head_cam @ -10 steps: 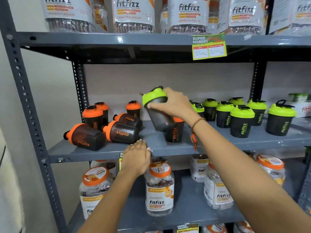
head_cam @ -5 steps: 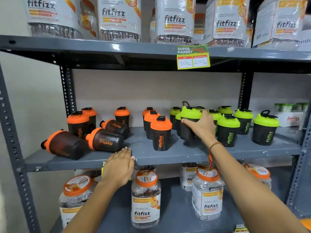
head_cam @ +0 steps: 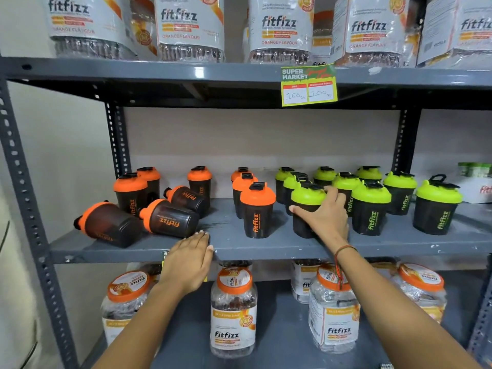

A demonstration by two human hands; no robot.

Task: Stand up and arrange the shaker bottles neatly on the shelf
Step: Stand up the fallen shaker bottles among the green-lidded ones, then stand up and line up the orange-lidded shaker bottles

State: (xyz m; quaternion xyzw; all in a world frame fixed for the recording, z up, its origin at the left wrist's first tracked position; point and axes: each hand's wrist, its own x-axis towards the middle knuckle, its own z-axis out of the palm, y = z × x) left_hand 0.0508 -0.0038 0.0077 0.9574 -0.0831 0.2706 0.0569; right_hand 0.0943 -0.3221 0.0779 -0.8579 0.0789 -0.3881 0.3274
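Dark shaker bottles fill the grey middle shelf (head_cam: 266, 249). My right hand (head_cam: 324, 217) grips an upright green-lidded shaker (head_cam: 306, 198) at the front of the green group. Several more green-lidded shakers (head_cam: 371, 206) stand to its right and behind. An upright orange-lidded shaker (head_cam: 257, 209) stands just left of it, two more behind. On the left, three orange-lidded shakers lie on their sides: one (head_cam: 106, 225), a second (head_cam: 167, 218), a third (head_cam: 186, 197). Others stand upright behind them. My left hand (head_cam: 190, 258) rests flat on the shelf's front edge, holding nothing.
The top shelf holds large fitfizz jars (head_cam: 186, 27), with a price tag (head_cam: 308, 85) on its edge. Orange-lidded jars (head_cam: 234, 310) stand on the lower shelf. Perforated grey uprights (head_cam: 26, 198) frame the left side. A white box (head_cam: 479, 187) sits at the far right.
My right hand carried the green-lidded shaker from mid-air down and rightward, and stood it upright at the front of the green group. The left hand stayed on the shelf edge.
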